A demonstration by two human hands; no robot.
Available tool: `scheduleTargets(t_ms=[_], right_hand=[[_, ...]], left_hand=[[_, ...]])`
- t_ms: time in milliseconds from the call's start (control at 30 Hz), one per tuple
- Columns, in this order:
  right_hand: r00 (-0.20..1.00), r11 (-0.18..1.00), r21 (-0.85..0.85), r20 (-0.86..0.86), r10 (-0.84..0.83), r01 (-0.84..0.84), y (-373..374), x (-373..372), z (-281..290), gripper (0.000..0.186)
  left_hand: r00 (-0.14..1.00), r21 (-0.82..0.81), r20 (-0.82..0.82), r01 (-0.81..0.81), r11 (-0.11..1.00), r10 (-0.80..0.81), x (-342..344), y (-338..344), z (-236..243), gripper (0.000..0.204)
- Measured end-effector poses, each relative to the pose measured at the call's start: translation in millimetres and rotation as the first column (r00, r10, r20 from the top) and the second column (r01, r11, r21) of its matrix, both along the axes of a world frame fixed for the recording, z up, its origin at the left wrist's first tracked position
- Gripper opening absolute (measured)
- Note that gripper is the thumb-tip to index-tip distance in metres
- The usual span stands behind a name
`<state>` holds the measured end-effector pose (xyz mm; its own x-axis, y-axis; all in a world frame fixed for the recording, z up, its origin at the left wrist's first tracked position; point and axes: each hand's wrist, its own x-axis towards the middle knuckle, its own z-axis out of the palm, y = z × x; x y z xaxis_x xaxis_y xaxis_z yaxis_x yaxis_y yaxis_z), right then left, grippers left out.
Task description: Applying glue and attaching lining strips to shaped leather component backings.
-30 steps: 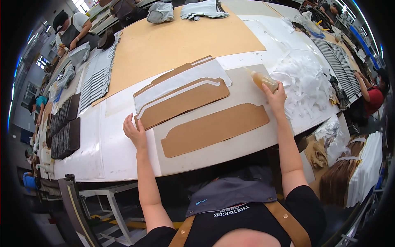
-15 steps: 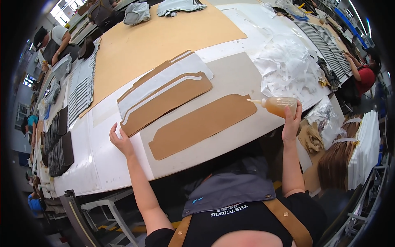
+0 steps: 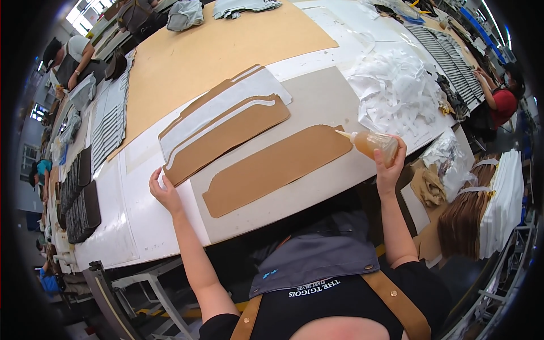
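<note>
My right hand (image 3: 389,165) is wrapped around a clear squeeze bottle (image 3: 368,144) of amber liquid. Its thin pale nozzle points left, at the right end of a long brown panel (image 3: 277,170) with a notched, curved upper edge. That panel lies flat on a grey board (image 3: 323,90). Farther back and left, overlapping brown panels (image 3: 232,136) with white strips along their edges are layered with white-faced pieces (image 3: 212,107). By the lower left corner of this stack rests my left hand (image 3: 164,191), fingers apart and nothing visibly held; whether it touches the corner I cannot tell.
White scraps (image 3: 396,85) are heaped right of the board. A large tan sheet (image 3: 226,51) covers the far table. Dark folded pieces (image 3: 82,195) lie at the left edge. Bundled brown and white sheets (image 3: 470,215) stand at right. Other people work at both sides.
My right hand has brought the bottle slightly left, and its nozzle now slants more downward from its tip's raised end toward the bottle. My left hand stays almost where it was.
</note>
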<state>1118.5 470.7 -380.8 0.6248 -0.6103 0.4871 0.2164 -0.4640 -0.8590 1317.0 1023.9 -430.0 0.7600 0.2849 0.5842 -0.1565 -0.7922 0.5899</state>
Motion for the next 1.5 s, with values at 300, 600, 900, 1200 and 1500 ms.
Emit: scheduleTargets(t_ms=[300,600,900,1200,1500], right_hand=[[1.000,0.999,-0.029,0.002,0.026,-0.026,-2.7,-0.2,-2.5,0.058],[0.997,0.991,-0.111,0.020,0.080,-0.078,-4.8,-1.0,-3.2,0.058],[0.982,0.966,-0.193,0.044,0.182,-0.170,-1.1,-0.2,5.9,0.055],[0.970,0.957,-0.187,0.053,0.236,-0.223,6.8,1.4,7.4,0.054],[0.963,0.957,-0.154,0.076,0.259,-0.246,14.0,14.2,-0.1,0.055]], left_hand=[[1.000,-0.019,-0.014,0.002,1.000,-0.002,-0.4,-1.1,1.4,0.025],[1.000,-0.019,-0.017,-0.002,1.000,0.001,0.9,0.6,-1.2,0.025],[0.999,-0.078,-0.043,0.019,0.997,-0.023,2.3,4.4,-4.7,0.026],[0.999,-0.082,-0.037,0.026,0.996,-0.029,2.6,5.4,-5.8,0.026],[0.999,-0.095,-0.037,0.021,0.995,-0.024,2.6,5.3,-7.0,0.026]])
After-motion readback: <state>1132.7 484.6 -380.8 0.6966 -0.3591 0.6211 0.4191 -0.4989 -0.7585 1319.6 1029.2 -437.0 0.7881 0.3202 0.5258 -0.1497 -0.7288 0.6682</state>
